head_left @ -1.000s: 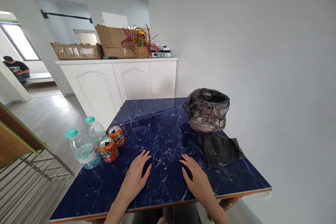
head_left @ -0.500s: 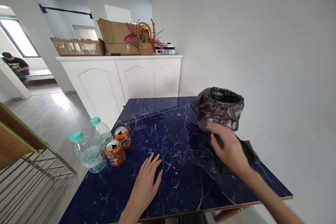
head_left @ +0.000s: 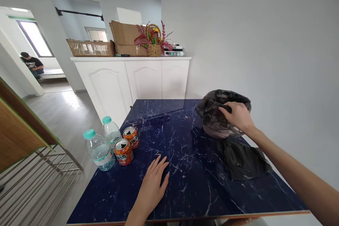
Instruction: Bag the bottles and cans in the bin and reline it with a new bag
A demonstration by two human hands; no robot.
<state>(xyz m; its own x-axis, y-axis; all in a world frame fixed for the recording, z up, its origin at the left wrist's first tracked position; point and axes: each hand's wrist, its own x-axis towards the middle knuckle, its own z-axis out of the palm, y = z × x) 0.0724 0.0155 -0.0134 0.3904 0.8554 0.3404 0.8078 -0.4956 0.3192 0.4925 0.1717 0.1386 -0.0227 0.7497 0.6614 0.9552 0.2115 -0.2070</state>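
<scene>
My left hand (head_left: 153, 187) lies flat on the dark blue marbled table (head_left: 169, 197), fingers stretched out. At the right, my right hand (head_left: 238, 114) pinches the rim of a black garbage bag (head_left: 214, 107) that lines a small trash bin (head_left: 213, 132). The bag's folds cover most of the bin; only its lower wall shows. A second crumpled black plastic bag (head_left: 243, 160) rests on the table below my right forearm. To the left of my left hand stand two orange drink cans (head_left: 123, 154) and two clear plastic bottles (head_left: 100, 152) with teal caps.
Behind the table is a white cabinet (head_left: 108, 84) holding cardboard boxes (head_left: 91, 47) and a flower basket (head_left: 154, 50). A metal rack (head_left: 50, 180) stands at the left. Far left, a person (head_left: 33, 65) sits in another room. A wall borders the right side.
My right hand has moved up from in front of the bin to grip the rim of its bag. The crumpled bag is now in fuller view. My left hand stays flat on the table.
</scene>
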